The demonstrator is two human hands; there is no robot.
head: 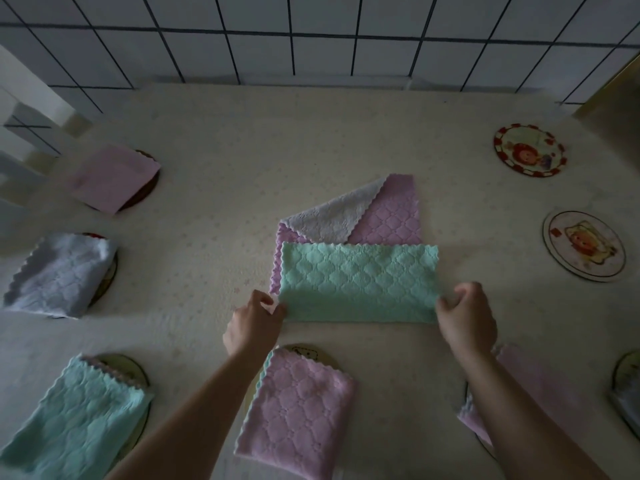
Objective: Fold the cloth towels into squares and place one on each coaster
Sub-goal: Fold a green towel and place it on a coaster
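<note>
Your left hand [254,322] pinches the near left corner of the green towel [358,280], folded to a strip on the table [214,188], overlapping a purple towel [388,216]. Your right hand [465,315] pinches its near right corner. Two bare coasters [529,150] lie far right.

Bare cloth at my twelve o'clock beyond the purple towel [388,213]; two uncovered coasters [529,149] [584,245] at two o'clock.

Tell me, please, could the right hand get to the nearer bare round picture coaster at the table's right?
Probably yes: the right hand pinches the folded green towel, and only bare tablecloth lies between it and that coaster.
</note>
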